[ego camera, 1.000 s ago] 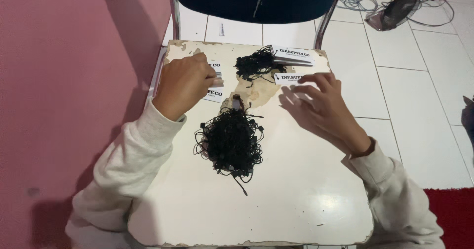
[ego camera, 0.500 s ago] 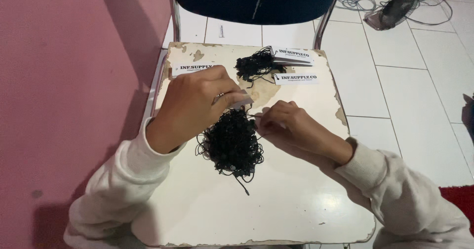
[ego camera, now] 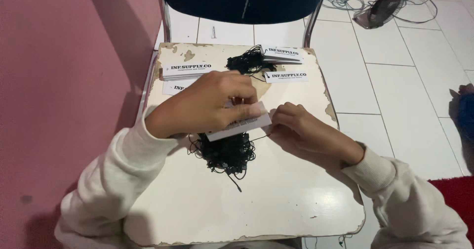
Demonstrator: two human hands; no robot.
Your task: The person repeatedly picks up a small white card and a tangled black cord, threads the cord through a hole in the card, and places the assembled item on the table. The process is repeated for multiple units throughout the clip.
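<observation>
- the surface [ego camera: 276, 199] is a worn white board, chipped along its edges, and it seems to rest on a chair frame; a push from either forearm could tip it or slide it, and everything on it would go to the floor.
- the tangle [ego camera: 224, 152] of black strings lies mid-surface, right under the hands; one thin string runs from it toward the right hand. a quick pull could drag the whole clump along, or knot the strand tighter.
- the left hand [ego camera: 207, 105] is clamped on the tag [ego camera: 239, 126], thumb and fingers pinching the white card just above the tangle. too hard a pinch could bend or crease the card; too loose and it drops into the strings.
- the right hand [ego camera: 296, 128] has its fingertips drawn together at the tag's right end, apparently nipping the string there, though the string is too thin to be sure. the strand could slip out, or miss the card's hole, which is not visible.
- the tag stacks [ego camera: 186, 71] and a second string bundle [ego camera: 247, 61] sit at the far edge, close behind the left hand; a backward brush of the knuckles could scatter them.
- the single loose tag [ego camera: 285, 76] lies near the far right edge and could be flicked off.
</observation>
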